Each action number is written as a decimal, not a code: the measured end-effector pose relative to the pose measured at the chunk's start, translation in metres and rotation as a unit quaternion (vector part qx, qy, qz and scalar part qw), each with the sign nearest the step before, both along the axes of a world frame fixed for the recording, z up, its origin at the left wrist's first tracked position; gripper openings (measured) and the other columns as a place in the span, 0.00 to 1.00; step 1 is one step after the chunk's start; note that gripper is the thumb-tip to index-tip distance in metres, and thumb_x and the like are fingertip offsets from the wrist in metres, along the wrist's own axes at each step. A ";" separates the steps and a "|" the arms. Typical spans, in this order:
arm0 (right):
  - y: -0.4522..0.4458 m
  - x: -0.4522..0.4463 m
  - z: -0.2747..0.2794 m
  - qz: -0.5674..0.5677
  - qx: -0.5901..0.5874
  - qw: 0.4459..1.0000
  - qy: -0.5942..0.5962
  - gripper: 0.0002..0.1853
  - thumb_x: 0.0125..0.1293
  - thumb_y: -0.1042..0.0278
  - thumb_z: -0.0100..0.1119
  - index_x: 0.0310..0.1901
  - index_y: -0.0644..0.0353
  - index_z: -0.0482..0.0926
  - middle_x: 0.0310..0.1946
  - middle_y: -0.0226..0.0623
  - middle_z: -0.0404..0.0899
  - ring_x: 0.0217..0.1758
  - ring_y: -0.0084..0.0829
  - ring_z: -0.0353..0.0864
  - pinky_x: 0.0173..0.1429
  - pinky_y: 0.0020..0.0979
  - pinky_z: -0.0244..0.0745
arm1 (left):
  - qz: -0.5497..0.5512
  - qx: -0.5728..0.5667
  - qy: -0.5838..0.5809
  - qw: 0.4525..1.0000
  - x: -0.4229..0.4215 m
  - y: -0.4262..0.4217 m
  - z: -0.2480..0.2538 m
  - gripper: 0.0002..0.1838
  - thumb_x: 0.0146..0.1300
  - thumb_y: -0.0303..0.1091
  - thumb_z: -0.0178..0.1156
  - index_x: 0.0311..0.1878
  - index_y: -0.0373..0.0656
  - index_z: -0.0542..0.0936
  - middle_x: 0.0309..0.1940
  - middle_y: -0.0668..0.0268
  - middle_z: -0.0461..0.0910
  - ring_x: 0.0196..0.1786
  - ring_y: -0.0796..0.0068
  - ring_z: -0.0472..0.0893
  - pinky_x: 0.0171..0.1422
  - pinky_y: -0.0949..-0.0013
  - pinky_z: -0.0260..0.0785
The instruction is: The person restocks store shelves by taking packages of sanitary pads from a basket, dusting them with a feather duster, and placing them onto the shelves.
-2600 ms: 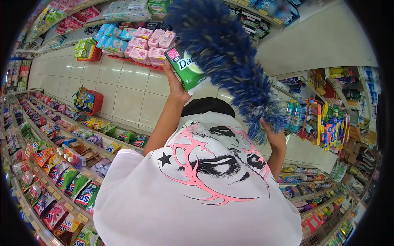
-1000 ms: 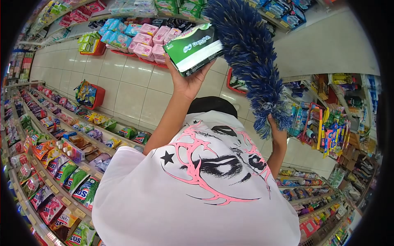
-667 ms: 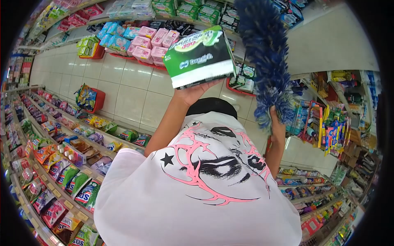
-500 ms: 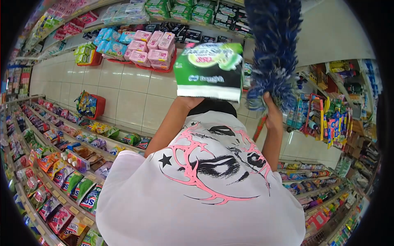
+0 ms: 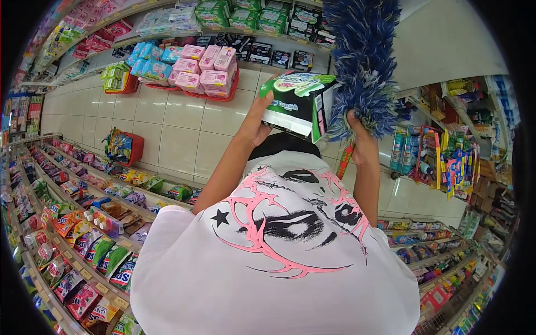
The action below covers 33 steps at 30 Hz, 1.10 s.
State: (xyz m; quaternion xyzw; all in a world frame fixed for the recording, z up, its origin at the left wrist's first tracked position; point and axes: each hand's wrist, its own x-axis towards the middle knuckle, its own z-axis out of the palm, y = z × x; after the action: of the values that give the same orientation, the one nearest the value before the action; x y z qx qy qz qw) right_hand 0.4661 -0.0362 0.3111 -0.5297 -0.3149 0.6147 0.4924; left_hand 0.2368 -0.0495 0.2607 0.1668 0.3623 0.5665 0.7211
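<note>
My left hand (image 5: 258,120) grips the left end of a green and black packet (image 5: 296,105), its thumb on the printed front. The packet looks like sanitary pads and is tilted, with its right side panel showing. My right hand (image 5: 364,138) is closed round the lower part of a feather duster (image 5: 365,61), thumb resting on the plumes. Blue and grey feathers rise from it to the top of the view, and a red patterned handle (image 5: 344,161) sticks out below. The duster's feathers are at the packet's right edge; whether they touch I cannot tell.
Ahead, a shelf carries green packs (image 5: 243,18) and black packs (image 5: 273,54). Red baskets with pink packs (image 5: 202,70) stand on the tiled floor (image 5: 178,131). Another red basket (image 5: 134,148) sits left. Shelves of detergent pouches (image 5: 100,251) run along the left; hanging goods (image 5: 455,162) are at right.
The packet has turned and come slightly lower, so its right side now shows. My left hand has moved from beneath it to its left end. The duster has shifted a little left.
</note>
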 end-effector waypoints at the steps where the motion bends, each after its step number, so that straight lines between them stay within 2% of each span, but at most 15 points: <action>1: -0.004 0.000 0.004 -0.003 0.032 0.997 -0.066 0.25 0.56 0.71 0.67 0.56 0.64 0.71 0.51 0.36 0.75 0.54 0.30 0.74 0.60 0.32 0.68 | 0.001 0.000 -0.002 1.000 -0.002 0.003 -0.010 0.36 0.62 0.60 0.54 0.65 0.47 0.63 0.60 0.63 0.70 0.61 0.68 0.72 0.66 0.60 0.63; 4: -0.010 0.031 -0.007 -0.002 0.020 0.979 -0.203 0.21 0.53 0.71 0.69 0.49 0.64 0.75 0.44 0.34 0.77 0.45 0.27 0.76 0.51 0.28 0.71 | 0.036 -0.039 -0.087 0.995 -0.009 0.013 -0.035 0.29 0.63 0.56 0.55 0.59 0.44 0.68 0.51 0.64 0.76 0.52 0.69 0.78 0.56 0.63 0.73; 6: -0.028 0.064 -0.029 0.005 0.067 0.992 -0.105 0.17 0.53 0.72 0.68 0.45 0.63 0.76 0.39 0.30 0.76 0.39 0.25 0.76 0.44 0.26 0.71 | 0.054 -0.035 -0.117 0.991 -0.016 0.015 -0.046 0.30 0.63 0.57 0.54 0.59 0.44 0.68 0.51 0.63 0.76 0.52 0.69 0.78 0.56 0.63 0.74; 8: -0.048 0.135 -0.085 0.038 -0.021 0.995 -0.086 0.15 0.54 0.71 0.69 0.42 0.62 0.77 0.38 0.30 0.77 0.39 0.25 0.75 0.43 0.27 0.70 | 0.085 -0.032 -0.144 0.985 -0.024 0.019 -0.052 0.31 0.64 0.59 0.51 0.59 0.43 0.68 0.52 0.62 0.76 0.52 0.68 0.78 0.54 0.64 0.75; 11: -0.076 0.108 -0.007 0.162 0.002 0.974 -0.159 0.15 0.54 0.69 0.69 0.42 0.63 0.78 0.39 0.34 0.78 0.42 0.27 0.76 0.46 0.29 0.71 | 0.156 -0.005 -0.103 0.982 -0.029 0.019 -0.058 0.31 0.65 0.58 0.50 0.59 0.42 0.69 0.52 0.61 0.76 0.52 0.68 0.78 0.56 0.63 0.75; 12: -0.073 0.104 0.004 0.161 0.002 0.974 -0.160 0.15 0.54 0.69 0.69 0.42 0.63 0.78 0.39 0.34 0.78 0.42 0.27 0.76 0.46 0.29 0.71 | 0.111 0.030 -0.203 0.972 -0.037 0.017 -0.064 0.30 0.65 0.58 0.50 0.58 0.42 0.69 0.51 0.60 0.76 0.50 0.67 0.79 0.55 0.63 0.75; 14: -0.066 0.097 0.013 0.360 0.143 0.868 -0.311 0.19 0.54 0.66 0.70 0.44 0.65 0.77 0.40 0.36 0.79 0.44 0.29 0.76 0.49 0.32 0.71 | 0.101 0.025 -0.191 0.976 -0.043 0.019 -0.092 0.30 0.65 0.58 0.50 0.58 0.42 0.70 0.51 0.61 0.77 0.50 0.67 0.80 0.55 0.64 0.76; 15: -0.064 0.096 0.011 0.358 0.141 0.869 -0.310 0.19 0.54 0.66 0.70 0.44 0.65 0.77 0.40 0.36 0.79 0.44 0.29 0.76 0.49 0.32 0.71 | 0.092 0.020 -0.178 0.979 -0.046 0.023 -0.110 0.30 0.64 0.58 0.51 0.57 0.42 0.70 0.50 0.61 0.77 0.49 0.67 0.80 0.55 0.64 0.76; 17: -0.062 0.095 0.008 0.342 -0.055 0.884 -0.314 0.23 0.53 0.62 0.71 0.46 0.66 0.76 0.41 0.36 0.79 0.44 0.31 0.76 0.50 0.33 0.71 | 0.070 0.015 -0.153 0.986 -0.050 0.032 -0.135 0.30 0.64 0.59 0.51 0.57 0.43 0.70 0.49 0.62 0.77 0.49 0.68 0.80 0.54 0.65 0.76; 18: -0.065 0.096 0.003 0.279 -0.096 0.931 -0.217 0.27 0.52 0.60 0.72 0.50 0.66 0.75 0.45 0.37 0.78 0.48 0.32 0.75 0.54 0.33 0.69 | 0.061 0.013 -0.141 0.988 -0.051 0.035 -0.144 0.30 0.63 0.59 0.52 0.57 0.43 0.70 0.49 0.62 0.78 0.48 0.69 0.80 0.53 0.65 0.77; 21: -0.065 0.090 0.004 0.149 -0.111 0.965 -0.183 0.30 0.52 0.61 0.72 0.55 0.65 0.72 0.48 0.36 0.77 0.52 0.31 0.73 0.58 0.32 0.66 | 0.126 -0.030 -0.182 0.975 -0.036 0.020 -0.057 0.31 0.61 0.61 0.53 0.57 0.44 0.70 0.47 0.64 0.79 0.46 0.71 0.81 0.51 0.67 0.78; 22: -0.065 0.083 0.012 0.085 -0.147 0.968 -0.183 0.32 0.52 0.62 0.72 0.57 0.64 0.70 0.51 0.36 0.75 0.54 0.30 0.72 0.60 0.32 0.64 | 0.117 -0.008 -0.166 0.979 -0.037 0.017 -0.060 0.33 0.59 0.62 0.55 0.57 0.44 0.70 0.48 0.66 0.78 0.47 0.74 0.80 0.51 0.68 0.78; 27: -0.053 0.085 0.008 0.013 -0.128 0.968 -0.218 0.33 0.55 0.60 0.69 0.60 0.64 0.68 0.56 0.38 0.72 0.57 0.32 0.70 0.63 0.31 0.62 | 0.128 0.026 -0.180 0.975 -0.040 0.010 -0.055 0.35 0.63 0.61 0.50 0.64 0.45 0.64 0.58 0.63 0.71 0.59 0.69 0.73 0.63 0.63 0.70; 31: -0.040 0.065 0.009 -0.015 -0.095 0.976 -0.196 0.32 0.58 0.60 0.68 0.60 0.68 0.67 0.58 0.37 0.71 0.58 0.32 0.70 0.64 0.31 0.62 | 0.137 0.025 -0.157 0.978 -0.034 0.008 -0.028 0.33 0.64 0.57 0.52 0.64 0.44 0.63 0.58 0.63 0.71 0.58 0.69 0.74 0.62 0.64 0.70; 33: -0.034 0.050 0.011 -0.049 -0.044 0.992 -0.104 0.31 0.57 0.62 0.68 0.59 0.68 0.68 0.57 0.37 0.72 0.58 0.31 0.71 0.64 0.31 0.62 | 0.140 0.026 -0.140 0.980 -0.025 0.009 -0.007 0.32 0.64 0.53 0.55 0.65 0.43 0.63 0.57 0.63 0.71 0.57 0.69 0.74 0.60 0.65 0.70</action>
State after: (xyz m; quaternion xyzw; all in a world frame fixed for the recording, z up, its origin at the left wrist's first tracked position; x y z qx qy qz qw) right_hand 0.5165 -0.0701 0.3218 -0.6263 -0.3111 0.5449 0.4627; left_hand 0.2115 -0.0404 0.2542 0.0520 0.2624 0.6889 0.6737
